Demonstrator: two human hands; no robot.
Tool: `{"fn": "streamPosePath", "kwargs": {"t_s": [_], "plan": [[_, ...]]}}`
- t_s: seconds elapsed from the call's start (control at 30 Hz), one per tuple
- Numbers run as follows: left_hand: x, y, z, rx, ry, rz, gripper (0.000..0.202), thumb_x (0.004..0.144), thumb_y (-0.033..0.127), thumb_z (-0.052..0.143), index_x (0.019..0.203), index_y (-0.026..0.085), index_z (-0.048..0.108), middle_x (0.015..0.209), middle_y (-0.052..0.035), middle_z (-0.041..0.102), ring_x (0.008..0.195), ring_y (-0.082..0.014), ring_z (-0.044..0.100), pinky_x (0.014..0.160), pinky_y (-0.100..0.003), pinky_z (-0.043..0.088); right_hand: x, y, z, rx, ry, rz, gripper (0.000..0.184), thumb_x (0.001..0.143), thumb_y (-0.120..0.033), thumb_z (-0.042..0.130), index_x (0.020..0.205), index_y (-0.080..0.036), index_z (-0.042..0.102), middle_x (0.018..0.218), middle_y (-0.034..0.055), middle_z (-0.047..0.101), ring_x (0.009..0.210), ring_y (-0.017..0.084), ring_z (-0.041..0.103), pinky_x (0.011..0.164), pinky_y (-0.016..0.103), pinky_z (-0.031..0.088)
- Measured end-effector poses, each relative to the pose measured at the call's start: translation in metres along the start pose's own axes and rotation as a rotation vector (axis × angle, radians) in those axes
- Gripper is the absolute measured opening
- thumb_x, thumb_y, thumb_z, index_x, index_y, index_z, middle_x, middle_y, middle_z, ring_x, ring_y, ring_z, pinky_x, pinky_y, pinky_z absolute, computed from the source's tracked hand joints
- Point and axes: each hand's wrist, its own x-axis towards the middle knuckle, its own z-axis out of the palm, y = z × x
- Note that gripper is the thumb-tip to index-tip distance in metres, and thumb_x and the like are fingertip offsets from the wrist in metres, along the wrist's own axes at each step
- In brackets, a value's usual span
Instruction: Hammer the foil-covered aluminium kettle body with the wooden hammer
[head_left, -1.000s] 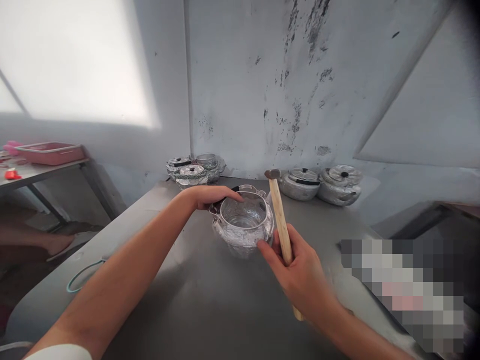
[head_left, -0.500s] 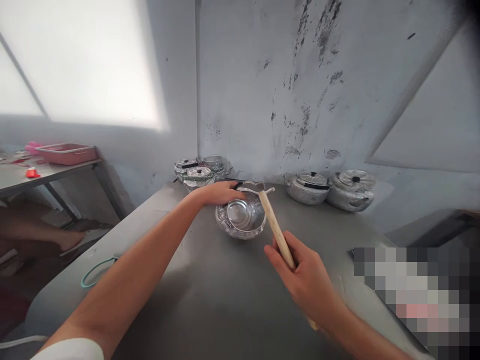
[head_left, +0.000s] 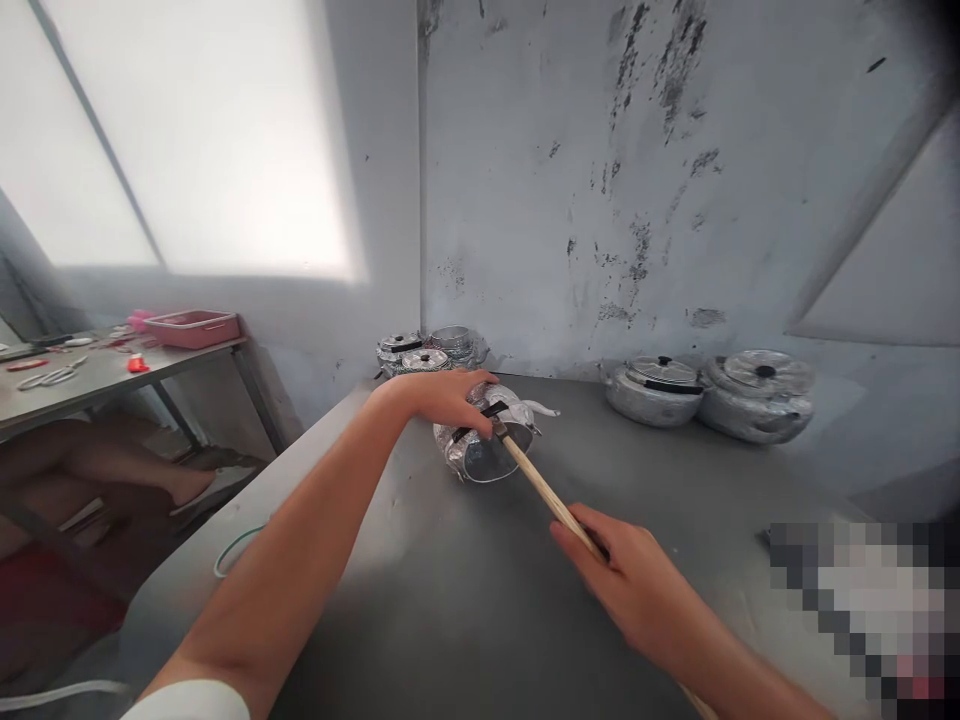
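A small shiny embossed metal pot (head_left: pixel 486 450) lies tipped on its side on the grey metal table (head_left: pixel 465 600), its mouth facing me. My left hand (head_left: pixel 442 398) rests on top of it with fingers curled over the pot's body, holding it steady. My right hand (head_left: pixel 626 580) is closed round the wooden handle of a hammer (head_left: pixel 536 482). The hammer's head sits against the pot's rim near its black handle.
Two lidded metal pots (head_left: pixel 709 398) stand at the table's back right, and several more (head_left: pixel 429 352) at the back left by the wall. A second table with a pink tray (head_left: pixel 191 328) stands at the left. A green ring (head_left: pixel 234 548) lies at the table's left edge.
The pot went from upright to tipped on its side under my left hand. The hammer swung down from upright until its head met the pot's rim.
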Motion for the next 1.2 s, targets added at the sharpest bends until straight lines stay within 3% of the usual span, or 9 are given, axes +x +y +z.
{"fn": "streamPosePath", "kwargs": {"t_s": [0.23,0.4,0.53,0.67,0.8,0.97,1.07,1.2], "plan": [[-0.006,0.005,-0.003,-0.014,0.016,0.020,0.097,0.070,0.068,0.068,0.153,0.031,0.033,0.148,-0.0082,0.052,0.120,-0.0338,0.056,0.088,-0.036,0.047,0.000,-0.001,-0.001,-0.063,-0.020,0.016,0.041,0.102,-0.049,0.035,0.070,-0.023,0.036,0.060,-0.0067,0.040,0.049,0.009,0.035,0.048,0.024,0.026],[-0.010,0.018,0.001,-0.001,0.042,0.213,0.097,0.064,0.070,0.074,0.147,0.034,0.041,0.148,-0.0051,0.051,0.125,-0.0330,0.053,0.090,-0.034,0.045,0.000,-0.003,0.000,0.028,-0.077,0.064,0.043,0.102,-0.051,0.033,0.071,-0.023,0.040,0.060,-0.0058,0.050,0.037,0.006,0.042,0.042,0.022,0.033],[-0.006,0.031,0.011,-0.024,0.073,0.296,0.092,0.064,0.073,0.073,0.141,0.032,0.046,0.141,-0.0066,0.054,0.124,-0.0323,0.053,0.091,-0.035,0.044,-0.001,-0.005,0.005,0.088,-0.113,0.078,0.043,0.102,-0.051,0.035,0.071,-0.023,0.043,0.060,-0.0063,0.051,0.035,0.007,0.047,0.039,0.021,0.037],[0.008,0.037,0.025,-0.128,0.126,0.318,0.066,0.079,0.074,0.059,0.126,0.027,0.052,0.136,-0.0076,0.058,0.119,-0.0291,0.057,0.089,-0.034,0.045,-0.002,-0.017,0.009,0.126,-0.168,0.130,0.040,0.102,-0.047,0.037,0.070,-0.022,0.043,0.057,-0.0072,0.048,0.032,0.006,0.046,0.034,0.019,0.035],[0.023,0.032,0.033,-0.210,0.134,0.306,0.065,0.081,0.069,0.059,0.131,0.027,0.052,0.139,-0.0071,0.059,0.121,-0.0278,0.057,0.094,-0.035,0.045,-0.003,-0.032,0.007,0.121,-0.203,0.180,0.040,0.102,-0.045,0.037,0.070,-0.022,0.044,0.050,-0.0084,0.042,0.031,0.007,0.043,0.032,0.018,0.034],[0.029,0.022,0.031,-0.251,0.074,0.344,0.064,0.080,0.064,0.064,0.134,0.031,0.060,0.143,0.0004,0.058,0.129,-0.0267,0.053,0.103,-0.033,0.043,-0.001,-0.034,0.007,0.121,-0.168,0.184,0.038,0.101,-0.048,0.037,0.073,-0.023,0.044,0.055,-0.0077,0.043,0.033,0.007,0.042,0.030,0.019,0.035],[0.030,0.019,0.031,-0.268,0.108,0.313,0.057,0.081,0.062,0.064,0.130,0.032,0.065,0.140,0.0027,0.061,0.127,-0.0266,0.054,0.104,-0.033,0.042,0.001,-0.028,0.010,0.171,-0.129,0.137,0.032,0.102,-0.047,0.036,0.087,-0.022,0.051,0.062,-0.0068,0.048,0.036,0.007,0.041,0.031,0.019,0.034],[0.032,0.017,0.033,-0.295,0.133,0.299,0.063,0.078,0.070,0.065,0.129,0.033,0.067,0.139,0.0039,0.062,0.128,-0.0267,0.055,0.105,-0.033,0.043,-0.001,-0.020,0.013,0.215,-0.064,0.075,0.033,0.103,-0.045,0.036,0.129,-0.028,0.049,0.065,-0.0078,0.053,0.039,0.007,0.042,0.037,0.018,0.033]]}}
